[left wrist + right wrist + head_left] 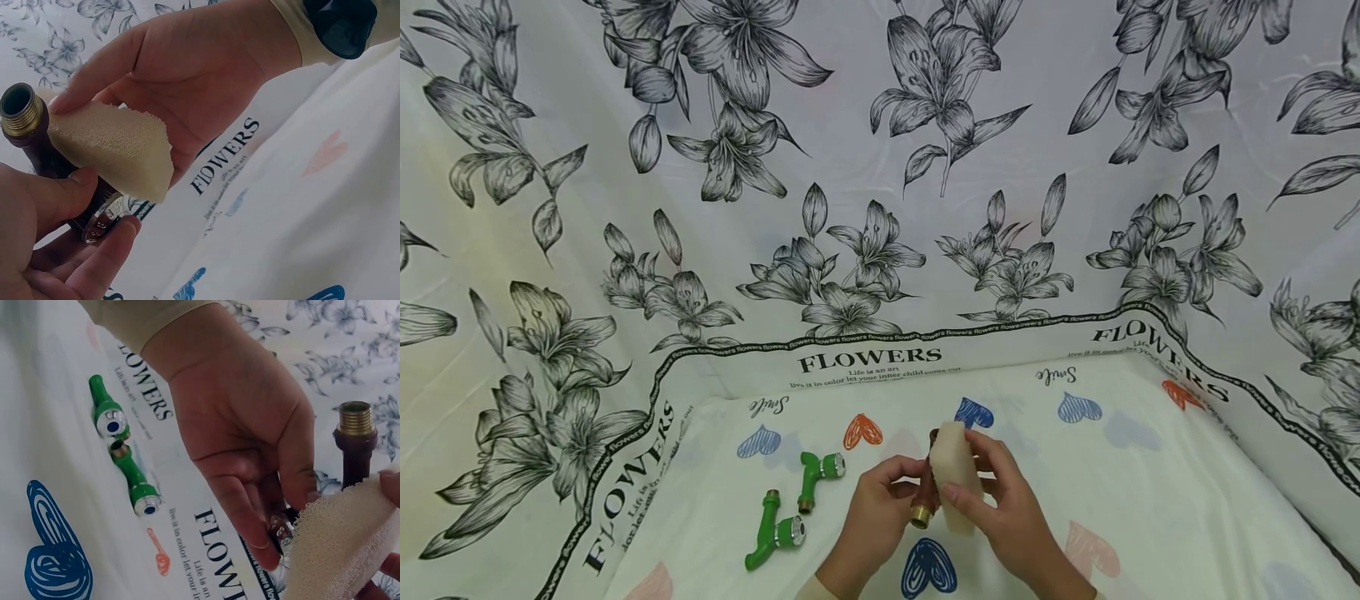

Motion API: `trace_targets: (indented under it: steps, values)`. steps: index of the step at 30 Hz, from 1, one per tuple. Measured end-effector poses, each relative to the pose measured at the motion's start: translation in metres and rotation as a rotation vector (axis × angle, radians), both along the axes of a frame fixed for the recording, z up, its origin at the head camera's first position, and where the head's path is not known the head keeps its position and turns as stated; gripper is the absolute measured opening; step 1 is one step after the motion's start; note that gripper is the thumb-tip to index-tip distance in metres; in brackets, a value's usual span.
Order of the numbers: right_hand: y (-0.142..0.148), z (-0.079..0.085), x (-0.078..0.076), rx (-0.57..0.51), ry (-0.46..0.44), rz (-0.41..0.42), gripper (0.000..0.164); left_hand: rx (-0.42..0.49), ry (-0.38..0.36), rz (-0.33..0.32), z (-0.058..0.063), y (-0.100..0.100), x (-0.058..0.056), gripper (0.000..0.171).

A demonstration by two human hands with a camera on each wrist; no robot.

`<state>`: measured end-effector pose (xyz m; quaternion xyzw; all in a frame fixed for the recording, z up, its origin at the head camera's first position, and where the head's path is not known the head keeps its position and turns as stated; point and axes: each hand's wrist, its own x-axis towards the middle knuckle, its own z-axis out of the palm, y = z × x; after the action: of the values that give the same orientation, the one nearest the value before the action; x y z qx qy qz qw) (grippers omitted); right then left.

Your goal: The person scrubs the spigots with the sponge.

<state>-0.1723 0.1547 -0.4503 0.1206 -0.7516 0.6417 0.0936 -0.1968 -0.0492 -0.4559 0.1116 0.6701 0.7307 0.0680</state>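
Observation:
A dark maroon tap [924,498] with a brass threaded end is in my left hand [880,510], between thumb and fingers. The left wrist view shows those fingers at the tap's silver-trimmed knob [100,220]. My right hand [1011,508] grips a cream-coloured sponge [953,475] from its right side, thumb on the near face. The sponge lies against the tap's body and hides part of it. In the right wrist view the brass thread [355,416] stands above the sponge, while only fingertips of the right hand show at the edge.
Two green taps [767,533] [811,479] with silver-trimmed knobs lie left of my hands. Beneath is a white cloth [1030,433] printed with hearts. A flower-printed curtain [850,208] rises at the back and sides.

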Motion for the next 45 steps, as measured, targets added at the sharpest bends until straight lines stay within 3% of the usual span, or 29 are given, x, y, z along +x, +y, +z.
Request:
trace_targets:
  steps: [19, 25, 30, 33, 45]
  values:
    - [-0.002, -0.004, 0.000, 0.018, -0.035, -0.005, 0.066, -0.018, -0.088, 0.011, -0.001, 0.004, -0.002, 0.023]
    - [-0.005, 0.002, 0.006, 0.017, -0.059, 0.063, 0.066, -0.044, -0.053, 0.040, -0.003, 0.003, -0.005, 0.027]
    - [-0.006, 0.003, 0.012, 0.034, 0.041, 0.185, 0.063, -0.151, 0.001, 0.105, -0.005, 0.002, -0.008, 0.024]
    - [-0.006, 0.004, 0.013, 0.038, 0.087, 0.210, 0.063, -0.177, 0.018, 0.129, -0.005, 0.002, -0.008, 0.022]
    - [-0.001, 0.002, 0.005, 0.073, 0.069, 0.100, 0.068, -0.093, -0.054, 0.042, -0.001, 0.003, -0.001, 0.036]
